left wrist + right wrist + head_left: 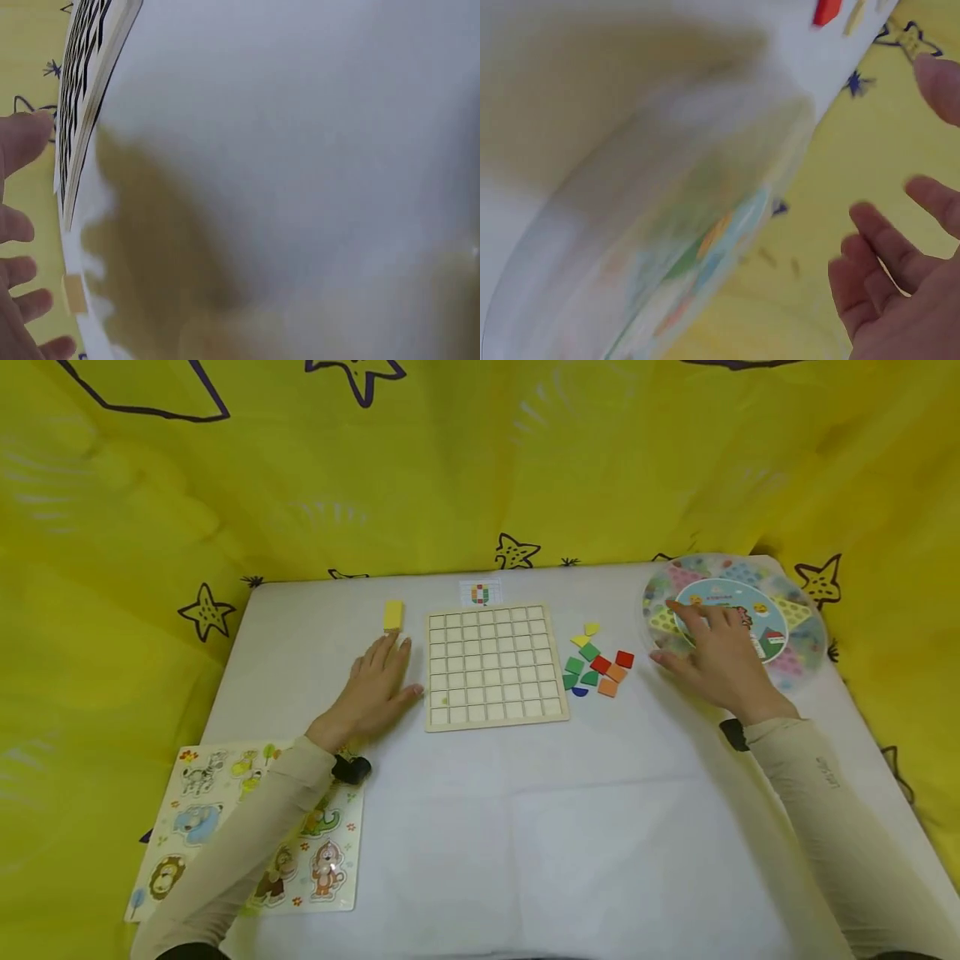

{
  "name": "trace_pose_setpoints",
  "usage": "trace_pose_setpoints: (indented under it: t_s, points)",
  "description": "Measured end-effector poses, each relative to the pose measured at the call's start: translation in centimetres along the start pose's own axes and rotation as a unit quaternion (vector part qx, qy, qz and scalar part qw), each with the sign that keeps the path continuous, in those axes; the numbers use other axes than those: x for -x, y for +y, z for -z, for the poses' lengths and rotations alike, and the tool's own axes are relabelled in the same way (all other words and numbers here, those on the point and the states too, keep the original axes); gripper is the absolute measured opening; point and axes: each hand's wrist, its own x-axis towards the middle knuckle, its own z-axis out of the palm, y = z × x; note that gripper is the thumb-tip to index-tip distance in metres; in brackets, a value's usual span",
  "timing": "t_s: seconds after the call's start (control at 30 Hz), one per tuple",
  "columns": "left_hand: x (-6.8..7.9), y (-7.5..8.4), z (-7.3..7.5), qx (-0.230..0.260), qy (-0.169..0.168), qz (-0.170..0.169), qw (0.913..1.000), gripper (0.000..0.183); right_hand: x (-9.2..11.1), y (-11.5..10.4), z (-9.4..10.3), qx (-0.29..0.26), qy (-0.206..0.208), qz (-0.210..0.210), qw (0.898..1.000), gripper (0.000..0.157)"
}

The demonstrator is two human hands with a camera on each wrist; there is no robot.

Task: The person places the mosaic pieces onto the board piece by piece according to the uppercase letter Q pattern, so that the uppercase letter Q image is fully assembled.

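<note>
My left hand (pixel 367 687) is over the table between a yellow block (pixel 393 615) and a wooden grid board (pixel 495 667). Its fingers are spread and hold nothing; the left wrist view shows the fingers (pixel 30 305) raised clear of the tabletop. Over a round, clear-lidded case (pixel 806 647) with a picture label, my right hand (pixel 723 662) hovers with relaxed fingers and an empty palm. In the right wrist view a gap shows between that hand (pixel 900 292) and the case (pixel 682 292). Flat coloured pieces (pixel 590 652) lie scattered right of the board.
A small picture card (pixel 480 593) lies behind the grid board. At the front left, an animal puzzle board (pixel 330 827) is partly under the left forearm. A yellow cloth (pixel 450 468) with drawn stars hangs behind the white-covered table (pixel 585 843).
</note>
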Motion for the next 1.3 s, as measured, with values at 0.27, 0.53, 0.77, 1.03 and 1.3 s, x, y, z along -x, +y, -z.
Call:
trace_pose_setpoints:
  t_s: [0.27,0.53,0.77,1.03,1.3]
  points:
    - [-2.0,0.4,-0.7,0.076,-0.03,-0.016,0.9965,0.082,-3.4,-3.0,-2.7,-0.092,-0.037,0.007,0.995,0.039]
    - [-2.7,-0.2,-1.1,0.113,-0.049,-0.012,0.9922,0.088,-6.5,-4.5,-5.6,-0.134,-0.059,-0.006,0.989,0.028]
    - [-2.8,-0.7,-1.3,0.105,-0.049,-0.022,0.993,0.087,-7.4,-5.7,-6.7,-0.108,-0.059,-0.036,0.992,0.027]
    - [-2.7,-1.2,-1.4,0.109,-0.056,-0.026,0.9921,0.088,-7.8,-6.1,-6.8,-0.104,-0.065,-0.066,0.99,0.028]
    - [-2.7,-1.0,-1.5,0.103,-0.061,-0.021,0.9926,0.09,-8.3,-6.7,-6.6,-0.107,-0.101,-0.078,0.986,0.028]
